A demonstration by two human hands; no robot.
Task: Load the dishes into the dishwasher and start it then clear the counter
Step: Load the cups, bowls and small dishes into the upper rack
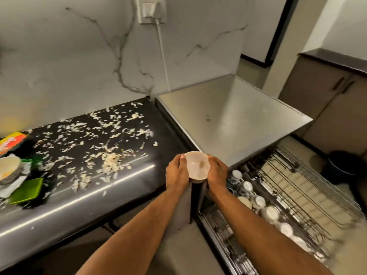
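A small pale bowl [197, 165] is held between both hands in front of the counter's right end, its opening tilted toward me. My left hand [176, 173] grips its left side and my right hand [217, 173] its right side. Below and to the right, the pulled-out wire dishwasher rack [297, 191] holds a row of several white cups [258, 201] along its left side. The dark counter [111, 183] on the left is strewn with pale food scraps [111, 159].
At the counter's left end lie a green square dish [26, 190], another pale bowl [9, 167] and a colourful packet [11, 141]. The dishwasher's steel top [238, 118] sits beside the counter. A white cord [163, 56] hangs down the marble wall. A dark bucket [345, 167] stands on the floor at right.
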